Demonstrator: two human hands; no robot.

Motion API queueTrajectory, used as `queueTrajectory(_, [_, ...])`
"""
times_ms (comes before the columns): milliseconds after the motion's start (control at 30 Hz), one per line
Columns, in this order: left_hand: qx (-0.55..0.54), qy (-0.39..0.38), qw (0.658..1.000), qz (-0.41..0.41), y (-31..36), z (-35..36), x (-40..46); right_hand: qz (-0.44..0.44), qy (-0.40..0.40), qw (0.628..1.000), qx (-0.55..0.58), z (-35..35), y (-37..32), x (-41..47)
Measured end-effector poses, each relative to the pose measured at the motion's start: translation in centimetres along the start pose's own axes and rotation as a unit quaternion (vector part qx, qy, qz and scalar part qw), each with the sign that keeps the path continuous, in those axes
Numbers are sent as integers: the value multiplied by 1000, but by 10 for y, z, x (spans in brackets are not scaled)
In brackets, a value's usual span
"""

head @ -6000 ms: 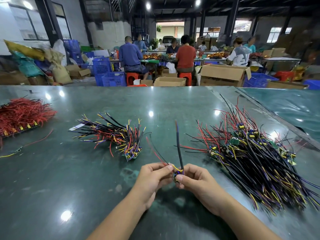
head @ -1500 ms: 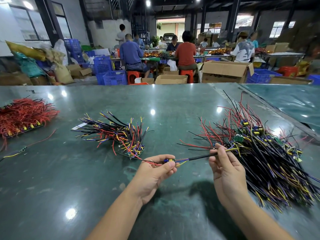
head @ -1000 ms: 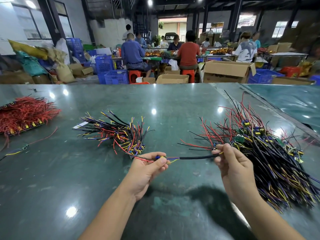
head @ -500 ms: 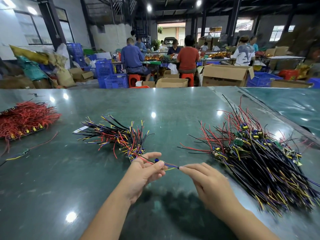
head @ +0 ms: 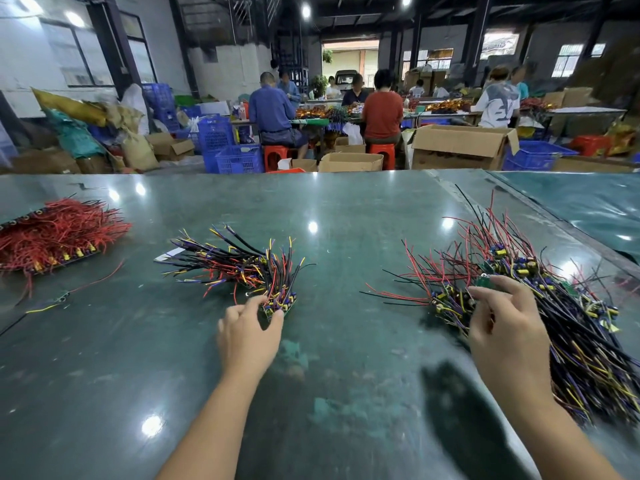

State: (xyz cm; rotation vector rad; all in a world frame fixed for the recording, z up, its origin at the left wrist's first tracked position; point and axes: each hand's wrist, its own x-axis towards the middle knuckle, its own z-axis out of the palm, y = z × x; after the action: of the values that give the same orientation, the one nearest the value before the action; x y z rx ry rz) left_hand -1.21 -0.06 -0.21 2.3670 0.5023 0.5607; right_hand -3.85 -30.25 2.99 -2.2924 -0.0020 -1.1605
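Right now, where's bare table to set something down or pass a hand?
Bare: the gap between the small wire pile and the big pile; the near table this side of the left hand; the far band behind both piles. Crowded: right side, where the right hand reaches into the big pile; far left, red wires plus a stray lead.

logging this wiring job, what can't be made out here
Head view:
Left hand: its fingers cover the near end of the small wire pile, so a grip cannot be confirmed.
Right hand: its back hides whether it pinches the green board on the large pile.
Large pile: cut off by the right edge.
Red wire heap: cut off by the left edge.
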Motion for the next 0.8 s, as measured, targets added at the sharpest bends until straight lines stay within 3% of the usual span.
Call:
queueTrajectory(133, [56,-17,998,-8,-2,6,7,-35,-45,998,36,9,-12,-13])
queueTrajectory(300, [-27,-16,999,-24,-4,5,8,-12,-148,980,130,22,-29,-35])
queueTrajectory(467, [-24,-11,1000,-6,-3,3,7,-1,-200,967,154,25,-36,-42])
queueTrajectory(667, [-201,27,979,30,0,-5,3,15,-235,958,165,21,-37,-41])
queueTrajectory(733, [-283,34,958,40,8,-9,-2,10,-260,946,192,20,-41,-41])
queueTrajectory(800, [-374,21,926,50,22,-9,-12,51,-319,912,254,18,-47,-41])
